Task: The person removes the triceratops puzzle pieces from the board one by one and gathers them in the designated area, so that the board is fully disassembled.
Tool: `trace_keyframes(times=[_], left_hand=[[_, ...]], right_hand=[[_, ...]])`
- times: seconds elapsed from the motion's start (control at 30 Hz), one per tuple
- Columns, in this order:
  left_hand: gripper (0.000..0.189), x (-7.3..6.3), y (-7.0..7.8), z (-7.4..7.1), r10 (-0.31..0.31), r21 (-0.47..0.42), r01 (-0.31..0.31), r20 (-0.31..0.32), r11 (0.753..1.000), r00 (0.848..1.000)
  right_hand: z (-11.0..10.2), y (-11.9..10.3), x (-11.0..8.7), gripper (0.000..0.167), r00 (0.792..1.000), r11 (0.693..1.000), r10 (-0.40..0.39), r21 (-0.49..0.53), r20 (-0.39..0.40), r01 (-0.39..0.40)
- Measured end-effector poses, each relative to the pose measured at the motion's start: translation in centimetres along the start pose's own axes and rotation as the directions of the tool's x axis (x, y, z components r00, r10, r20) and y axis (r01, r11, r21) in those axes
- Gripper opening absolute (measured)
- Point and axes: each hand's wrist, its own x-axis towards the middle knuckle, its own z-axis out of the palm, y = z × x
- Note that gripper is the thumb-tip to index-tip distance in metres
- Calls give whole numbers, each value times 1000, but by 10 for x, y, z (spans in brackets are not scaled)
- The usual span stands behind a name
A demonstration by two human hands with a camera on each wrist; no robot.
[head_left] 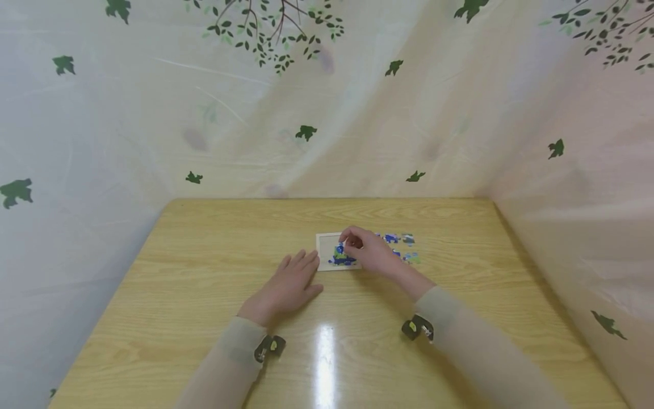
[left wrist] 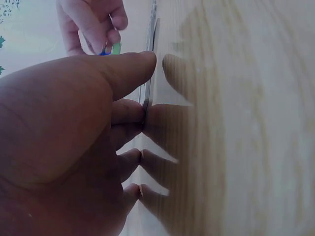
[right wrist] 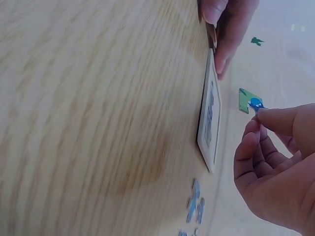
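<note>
My right hand (head_left: 375, 250) pinches a green and blue jigsaw piece (right wrist: 249, 100) between thumb and forefinger. It holds the piece above a shallow white puzzle frame (right wrist: 216, 105), whose right side it covers in the head view. Joined blue and green pieces (head_left: 343, 261) lie inside the frame, along its lower part. To the left, my left hand (head_left: 286, 287) lies with straight fingers, the fingertips at the frame's left edge. Seen from the left wrist, the left thumb (left wrist: 133, 71) is held apart from the other fingers, low over the shiny wood.
Several loose jigsaw pieces (head_left: 407, 238) lie right of the frame, some partly behind the right hand. The wooden table (head_left: 219, 238) meets a leaf-printed cloth (head_left: 347, 165) at the back and both sides. A camera (head_left: 416, 328) is strapped on each wrist.
</note>
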Motion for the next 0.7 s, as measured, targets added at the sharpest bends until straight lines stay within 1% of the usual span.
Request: trace_keyframes(times=[0.2, 0.47, 0.7], left_hand=[[75, 0, -1, 0, 2, -6, -2, 4, 1000, 1000], [75, 0, -1, 1, 8, -6, -8, 4, 1000, 1000], [75, 0, -1, 1, 1, 5, -1, 5, 1000, 1000]], right_hand=[[-13, 13, -11, 14, 1000, 999, 2, -33, -15, -3], [-28, 31, -26, 12, 999, 997, -30, -67, -29, 28], [-36, 41, -38, 13, 1000, 996, -8, -84, -12, 7]])
